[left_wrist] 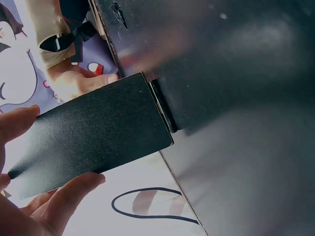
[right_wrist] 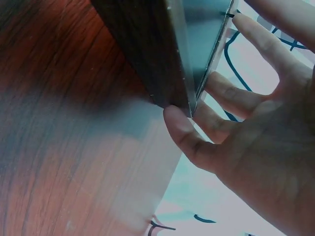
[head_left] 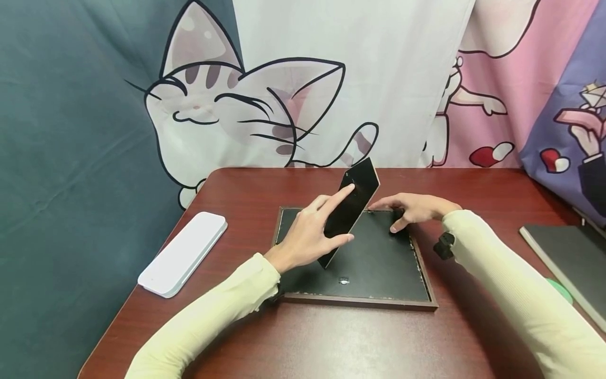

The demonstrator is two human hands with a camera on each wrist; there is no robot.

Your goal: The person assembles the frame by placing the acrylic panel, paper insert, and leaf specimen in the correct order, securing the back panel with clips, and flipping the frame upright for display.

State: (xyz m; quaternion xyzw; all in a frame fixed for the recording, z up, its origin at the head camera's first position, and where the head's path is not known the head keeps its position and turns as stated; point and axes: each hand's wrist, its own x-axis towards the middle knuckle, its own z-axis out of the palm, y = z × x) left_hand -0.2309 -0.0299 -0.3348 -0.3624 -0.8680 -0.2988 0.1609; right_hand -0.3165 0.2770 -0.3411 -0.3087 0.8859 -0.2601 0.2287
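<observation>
A picture frame (head_left: 369,301) lies face down on the table, its black backing board (head_left: 383,268) uppermost. From the board rises a flat black easel stand (head_left: 362,181), tilted up. My left hand (head_left: 305,237) grips this stand by its long edges, thumb on one side and fingers on the other. In the left wrist view the stand (left_wrist: 98,130) meets the board at a dark hinge strip (left_wrist: 163,105). At the far right corner of the frame my right hand (head_left: 416,207) has its fingers spread, fingertips touching the rim in the right wrist view.
A white slim case (head_left: 184,255) lies at the table's left side. On the right are a dark flat book-like item (head_left: 573,252) and a green round thing (head_left: 560,290) partly behind the right sleeve. A printed cat curtain (head_left: 227,105) hangs behind the table.
</observation>
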